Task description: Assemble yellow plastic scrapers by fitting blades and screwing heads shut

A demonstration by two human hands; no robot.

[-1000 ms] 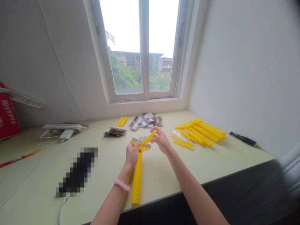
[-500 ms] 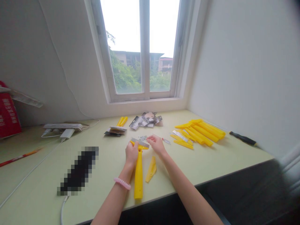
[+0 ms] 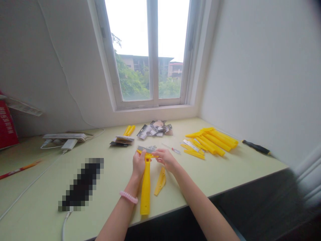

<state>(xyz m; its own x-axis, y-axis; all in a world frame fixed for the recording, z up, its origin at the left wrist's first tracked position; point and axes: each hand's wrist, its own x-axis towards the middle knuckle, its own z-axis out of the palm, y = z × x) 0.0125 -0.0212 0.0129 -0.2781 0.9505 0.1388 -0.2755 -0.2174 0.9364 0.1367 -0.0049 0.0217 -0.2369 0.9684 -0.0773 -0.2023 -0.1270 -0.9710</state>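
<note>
A yellow scraper (image 3: 145, 190) with a long handle lies toward me, a flat metal blade (image 3: 143, 149) across its head. My left hand (image 3: 138, 166) is closed around the left side of the head, thumb near the blade. At the head's right end, my right hand (image 3: 167, 158) has its fingers pinched on the scraper; whether a small part is also between them cannot be made out. Just beyond the blade lies a heap of tiny metal fasteners (image 3: 151, 147). To the right of the handle rests a loose yellow cover piece (image 3: 159, 182).
A small screwdriver (image 3: 176, 151) lies beyond my right hand. Farther right are several yellow handles (image 3: 218, 142), flat yellow pieces (image 3: 194, 154) and a black-handled tool (image 3: 255, 147). Printed cards (image 3: 155, 129) lie near the window; packaged scrapers (image 3: 121, 140) and a power strip (image 3: 65, 136) stand left.
My right hand has moved from beside the fastener heap back to the right end of the scraper head. My left hand keeps its hold. The whole view has shifted slightly.
</note>
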